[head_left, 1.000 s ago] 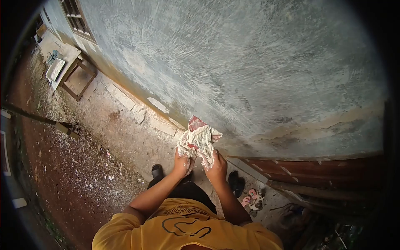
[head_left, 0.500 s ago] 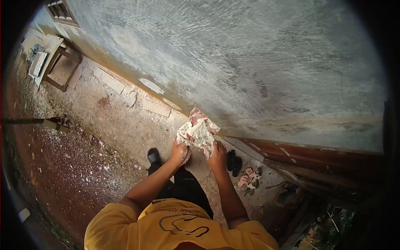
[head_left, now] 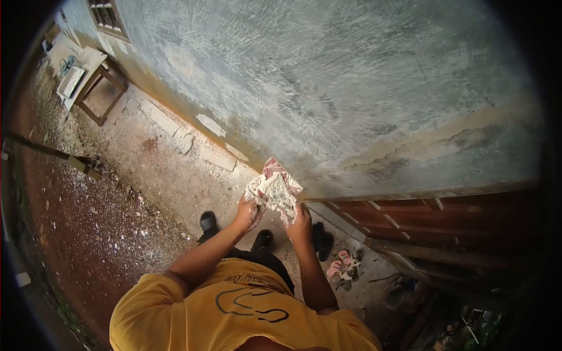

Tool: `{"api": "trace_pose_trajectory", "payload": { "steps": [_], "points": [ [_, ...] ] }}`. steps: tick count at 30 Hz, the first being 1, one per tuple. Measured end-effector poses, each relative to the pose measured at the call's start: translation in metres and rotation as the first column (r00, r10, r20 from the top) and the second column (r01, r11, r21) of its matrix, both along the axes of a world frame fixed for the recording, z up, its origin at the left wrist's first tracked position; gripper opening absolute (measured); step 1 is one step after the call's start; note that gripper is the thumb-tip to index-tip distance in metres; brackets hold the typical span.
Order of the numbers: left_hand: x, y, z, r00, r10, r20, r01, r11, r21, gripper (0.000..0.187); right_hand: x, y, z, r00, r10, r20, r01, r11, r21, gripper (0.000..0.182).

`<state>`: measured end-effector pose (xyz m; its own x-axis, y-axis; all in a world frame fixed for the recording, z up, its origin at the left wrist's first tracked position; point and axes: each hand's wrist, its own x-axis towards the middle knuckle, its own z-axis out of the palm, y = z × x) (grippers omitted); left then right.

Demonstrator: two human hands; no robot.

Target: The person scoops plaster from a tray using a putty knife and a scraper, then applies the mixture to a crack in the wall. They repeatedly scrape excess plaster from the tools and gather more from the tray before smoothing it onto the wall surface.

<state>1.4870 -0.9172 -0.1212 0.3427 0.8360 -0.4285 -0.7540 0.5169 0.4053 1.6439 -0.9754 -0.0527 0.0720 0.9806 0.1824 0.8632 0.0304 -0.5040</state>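
Spreading between two bare hands, a crumpled red-patterned cloth [head_left: 273,168] lies just below and left of the frame's centre, thickly smeared with pale paste [head_left: 273,189]. Its longer axis runs up and down the frame with a slight lean, from a pointed red corner at the top to a paste-caked lower edge near the right wrist. From the fingers, most of the cloth lies upward in the frame, away from the body. The left hand [head_left: 249,213] grips its lower-left edge and the right hand [head_left: 300,222] its lower-right edge; neither is clearly nearer, since both touch it. Each hand is closed on the fabric, with a narrow gap between the two. Several fingertips are hidden beneath the folds, so how tightly they pinch cannot be told. Just above and right of the cloth in the frame rises the grey, streaked wall [head_left: 351,88], though whether the red corner touches it is unclear. Under the hands is the dusty concrete floor [head_left: 170,169], with dark footwear [head_left: 322,241] and pink sandals [head_left: 334,268] at lower right. At the upper left, well apart, a wooden table [head_left: 92,58] bears a pale tray [head_left: 71,82].
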Motion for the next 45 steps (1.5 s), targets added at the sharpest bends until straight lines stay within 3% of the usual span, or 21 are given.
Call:
{"api": "trace_pose_trajectory", "payload": {
  "steps": [4, 6, 12, 15, 16, 18, 19, 20, 22, 24, 26, 27, 28, 30, 33, 34, 36, 38, 40, 44, 45],
  "points": [
    [0.042, -0.031, -0.007, 0.995, 0.1, -0.029, -0.1, 0.995, 0.03, 0.048, 0.04, -0.017, -0.008, 0.999, 0.036, -0.029, -0.035, 0.999, 0.035, 0.047],
    [0.059, -0.039, -0.015, 0.992, 0.093, 0.082, -0.103, 0.986, 0.129, 0.045, 0.063, -0.024, -0.015, 0.996, 0.056, -0.069, -0.052, 0.997, 0.056, 0.051],
    [0.107, -0.058, -0.001, 0.978, 0.207, 0.006, -0.207, 0.978, -0.024, 0.037, 0.115, -0.044, -0.022, 0.977, 0.14, -0.158, -0.117, 0.983, 0.143, 0.052],
    [0.111, -0.065, -0.003, 0.978, 0.208, 0.007, -0.208, 0.976, -0.061, 0.038, 0.132, -0.052, -0.048, 0.907, 0.068, -0.415, -0.004, 0.988, 0.153, 0.058],
    [0.111, -0.068, -0.009, 0.984, 0.179, 0.004, -0.178, 0.982, -0.069, 0.04, 0.133, -0.054, -0.054, 0.911, 0.059, -0.409, 0.001, 0.989, 0.147, 0.058],
    [0.109, -0.071, -0.03, 0.987, 0.16, 0.017, -0.157, 0.981, -0.119, 0.039, 0.132, -0.057, -0.069, 0.769, 0.015, -0.639, 0.102, 0.984, 0.146, 0.045],
    [0.107, -0.073, -0.044, 0.988, 0.155, 0.026, -0.151, 0.981, -0.12, 0.037, 0.136, -0.059, -0.079, 0.676, -0.002, -0.737, 0.074, 0.995, 0.065, 0.057],
    [0.108, -0.075, -0.058, 0.987, 0.159, 0.039, -0.153, 0.981, -0.121, 0.035, 0.139, -0.06, -0.089, 0.686, -0.007, -0.728, 0.072, 0.996, 0.059, 0.057],
    [0.103, -0.078, -0.063, 0.988, 0.156, 0.015, -0.152, 0.976, -0.154, 0.04, 0.143, -0.057, -0.108, 0.516, -0.095, -0.851, 0.103, 0.993, -0.048, 0.055],
    [0.096, -0.087, -0.087, 0.994, 0.11, -0.001, -0.107, 0.967, -0.232, 0.044, 0.153, -0.046, -0.138, 0.558, -0.102, -0.824, 0.1, 0.993, -0.055, 0.051],
    [0.092, -0.095, -0.117, 0.996, 0.088, 0.028, -0.082, 0.978, -0.191, 0.045, 0.163, -0.032, -0.181, 0.582, -0.326, -0.745, 0.204, 0.945, -0.253, 0.047],
    [0.09, -0.101, -0.126, 0.999, 0.05, 0.002, -0.049, 0.979, -0.2, 0.045, 0.173, -0.028, -0.215, 0.705, -0.341, -0.622, 0.232, 0.94, -0.252, 0.048],
    [0.089, -0.106, -0.138, 1.0, 0.013, -0.022, -0.017, 0.978, -0.207, 0.045, 0.178, -0.021, -0.245, 0.709, -0.349, -0.613, 0.232, 0.936, -0.264, 0.048],
    [0.09, -0.118, -0.158, 0.996, -0.045, -0.074, 0.029, 0.979, -0.2, 0.043, 0.186, -0.015, -0.303, 0.857, -0.366, -0.363, 0.338, 0.931, -0.139, 0.024],
    [0.086, -0.111, -0.158, 0.992, 0.11, 0.061, -0.094, 0.971, -0.22, 0.038, 0.211, -0.004, -0.397, 0.937, -0.308, -0.167, 0.303, 0.951, -0.054, 0.026],
    [0.085, -0.112, -0.168, 0.99, 0.125, 0.066, -0.106, 0.967, -0.233, 0.038, 0.203, 0.005, -0.398, 0.942, -0.297, -0.157, 0.29, 0.955, -0.065, 0.026],
    [0.086, -0.115, -0.191, 0.982, 0.159, 0.1, -0.132, 0.964, -0.232, 0.038, 0.19, 0.024, -0.405, 0.918, -0.384, -0.104, 0.356, 0.909, -0.217, 0.054],
    [0.082, -0.118, -0.212, 0.986, 0.15, 0.07, -0.13, 0.963, -0.235, 0.038, 0.192, 0.037, -0.444, 0.906, -0.419, -0.064, 0.392, 0.886, -0.248, 0.052],
    [0.075, -0.112, -0.207, 0.977, 0.2, 0.072, -0.17, 0.938, -0.302, 0.039, 0.192, 0.043, -0.469, 0.933, -0.36, 0.01, 0.358, 0.925, -0.126, 0.048],
    [0.082, -0.127, -0.247, 0.969, 0.242, 0.04, -0.222, 0.936, -0.274, 0.041, 0.183, 0.053, -0.489, 0.94, -0.341, -0.022, 0.328, 0.919, -0.218, 0.043],
    [0.083, -0.129, -0.25, 0.968, 0.249, 0.037, -0.229, 0.931, -0.284, 0.041, 0.179, 0.055, -0.493, 0.933, -0.36, 0.022, 0.359, 0.923, -0.14, 0.038]
  ]
}}
